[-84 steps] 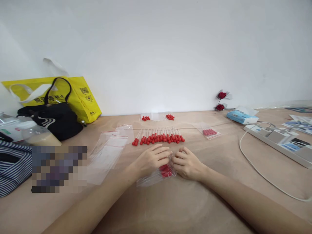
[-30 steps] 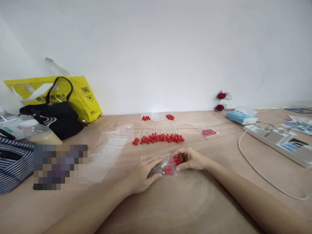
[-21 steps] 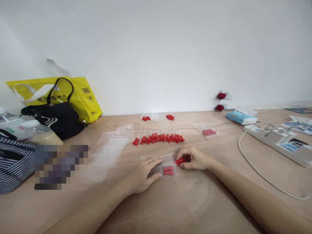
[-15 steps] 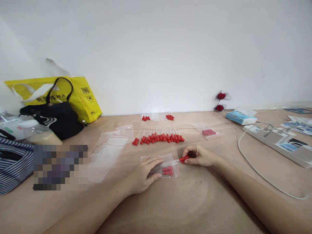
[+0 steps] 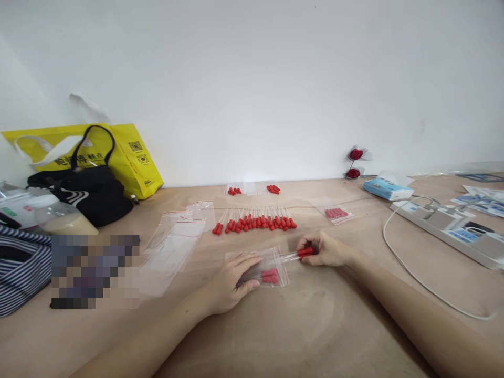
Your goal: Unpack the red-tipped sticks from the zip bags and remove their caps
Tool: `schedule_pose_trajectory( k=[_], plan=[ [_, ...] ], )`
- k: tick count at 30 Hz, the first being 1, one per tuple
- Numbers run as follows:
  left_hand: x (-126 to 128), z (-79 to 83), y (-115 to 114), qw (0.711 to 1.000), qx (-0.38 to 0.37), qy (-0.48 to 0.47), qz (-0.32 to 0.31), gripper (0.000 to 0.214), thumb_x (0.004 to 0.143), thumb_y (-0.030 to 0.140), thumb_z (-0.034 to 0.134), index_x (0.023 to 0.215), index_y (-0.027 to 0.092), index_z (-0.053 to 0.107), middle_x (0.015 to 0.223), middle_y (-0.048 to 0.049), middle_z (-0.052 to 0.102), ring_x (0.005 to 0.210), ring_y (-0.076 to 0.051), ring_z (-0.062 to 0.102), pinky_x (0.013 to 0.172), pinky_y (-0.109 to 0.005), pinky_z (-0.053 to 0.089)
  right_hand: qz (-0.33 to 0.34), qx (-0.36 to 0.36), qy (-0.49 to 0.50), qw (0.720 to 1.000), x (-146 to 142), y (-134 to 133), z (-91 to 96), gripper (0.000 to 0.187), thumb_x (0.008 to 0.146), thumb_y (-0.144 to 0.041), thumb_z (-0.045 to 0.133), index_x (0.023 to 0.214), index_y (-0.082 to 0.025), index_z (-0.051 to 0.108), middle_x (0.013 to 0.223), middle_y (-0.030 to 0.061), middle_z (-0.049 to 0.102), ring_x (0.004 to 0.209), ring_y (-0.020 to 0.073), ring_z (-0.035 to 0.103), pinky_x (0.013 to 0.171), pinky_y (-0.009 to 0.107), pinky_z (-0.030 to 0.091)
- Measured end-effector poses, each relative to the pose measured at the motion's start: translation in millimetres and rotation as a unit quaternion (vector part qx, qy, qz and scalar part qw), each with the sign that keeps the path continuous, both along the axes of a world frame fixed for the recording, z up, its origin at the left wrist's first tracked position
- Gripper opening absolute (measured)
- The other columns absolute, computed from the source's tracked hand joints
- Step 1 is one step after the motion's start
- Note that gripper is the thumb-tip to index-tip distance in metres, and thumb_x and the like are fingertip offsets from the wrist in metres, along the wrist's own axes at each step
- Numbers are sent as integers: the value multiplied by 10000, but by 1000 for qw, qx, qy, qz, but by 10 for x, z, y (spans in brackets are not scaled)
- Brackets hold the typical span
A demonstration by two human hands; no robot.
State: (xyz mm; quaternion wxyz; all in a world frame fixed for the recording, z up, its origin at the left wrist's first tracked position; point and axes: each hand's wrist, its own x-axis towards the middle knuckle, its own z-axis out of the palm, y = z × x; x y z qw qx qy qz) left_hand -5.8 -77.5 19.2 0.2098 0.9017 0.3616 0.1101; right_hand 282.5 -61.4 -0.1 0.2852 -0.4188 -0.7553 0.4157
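Observation:
In the middle of the table, a clear zip bag (image 5: 282, 278) with a red seal line lies flat, with a few red-bulbed droppers (image 5: 270, 276) inside. My left hand (image 5: 236, 281) rests on the bag's left part, fingers stretched and thumb apart. At the bag's right end, my right hand (image 5: 325, 249) pinches the red bulbs of glass droppers (image 5: 305, 253). Their clear tubes point left to the bag's mouth; whether the tips are inside I cannot tell. Beyond my hands lies a row of loose droppers (image 5: 254, 222), bulbs toward me.
Flat zip bags (image 5: 173, 247) lie to the left. Filled bags (image 5: 336, 212) lie at the right and against the wall. A power strip (image 5: 444, 226) with a white cable (image 5: 405, 278), a tissue pack (image 5: 388, 188), a yellow bag (image 5: 137, 163) and a black bag (image 5: 98, 194) stand around.
My right hand has drawn slightly to the right with the droppers, and their bulbs now sit farther from the bag. My left hand stays on the bag.

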Motion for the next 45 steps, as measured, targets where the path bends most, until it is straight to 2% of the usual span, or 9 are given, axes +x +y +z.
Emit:
schedule_pose_trajectory(
  k=[6, 9, 13, 16, 20, 24, 30, 37, 45],
  plan=[
    [-5, -18, -1, 1000, -4, -7, 0, 451, 826, 380, 455, 1233, 187, 434, 1293, -77, 455, 1204, -218, 387, 1012, -424, 304, -86, 10, 41, 995, 389, 68, 52, 176, 572, -269, 671, 698, -157, 623, 671, 10, 620, 589, 113, 558, 546, 228, 446],
    [-10, -28, 5, 1000, -7, -2, 4, 459, 829, 396, 443, 1242, 196, 425, 1301, -73, 447, 1213, -219, 377, 1012, -420, 309, -178, 9, 87, 980, 568, 123, 59, 241, 514, -319, 713, 676, -166, 622, 675, 18, 632, 609, 130, 572, 572, 248, 460],
    [-16, -30, 9, 1000, -14, 6, 10, 465, 835, 413, 427, 1252, 209, 410, 1322, -69, 421, 1231, -221, 352, 1011, -425, 310, -379, 66, 121, 915, 533, 261, -1, 256, 560, -366, 660, 715, -168, 610, 680, 24, 640, 614, 138, 585, 588, 262, 475],
    [-10, -16, 5, 1000, -16, 5, 10, 461, 831, 398, 438, 1249, 205, 414, 1319, -71, 425, 1228, -219, 356, 1012, -425, 309, -475, 101, 54, 873, 311, 398, -74, 223, 597, -334, 593, 733, -159, 612, 665, 33, 644, 615, 158, 597, 571, 263, 467],
    [-3, -2, -4, 1000, -13, -3, 11, 448, 823, 379, 455, 1234, 202, 433, 1307, -74, 440, 1214, -220, 373, 1002, -429, 320, -499, 121, 7, 858, 5, 555, -120, 139, 574, -250, 563, 672, -168, 617, 661, 32, 651, 651, 176, 602, 624, 272, 450],
    [-4, -1, -6, 1000, -6, -6, 3, 447, 827, 382, 448, 1237, 206, 429, 1306, -72, 442, 1206, -215, 384, 1004, -433, 312, -501, 132, -31, 855, -129, 647, -121, 106, 569, -230, 554, 634, -170, 610, 639, 35, 644, 646, 175, 597, 636, 269, 440],
    [-2, -11, 2, 1000, 7, -15, -3, 434, 825, 375, 454, 1227, 212, 442, 1290, -67, 461, 1197, -211, 396, 1009, -430, 304, -492, 134, -66, 857, -140, 655, -130, 152, 600, -278, 558, 683, -168, 621, 656, 54, 649, 641, 181, 595, 626, 273, 437],
    [-2, -14, -14, 1000, 6, -14, 4, 435, 827, 382, 452, 1223, 205, 446, 1293, -69, 457, 1202, -212, 392, 1004, -415, 318, -489, 132, -76, 859, -135, 613, -89, 181, 660, -320, 505, 622, -184, 618, 652, 52, 652, 644, 185, 593, 631, 275, 419],
    [2, -16, 0, 1000, 13, -10, -3, 438, 830, 382, 444, 1225, 193, 440, 1292, -75, 458, 1196, -205, 399, 1014, -418, 302, -482, 132, -58, 864, 22, 585, -170, 266, 702, -382, 471, 615, -167, 601, 621, 51, 627, 625, 195, 575, 617, 294, 398]
  ],
)
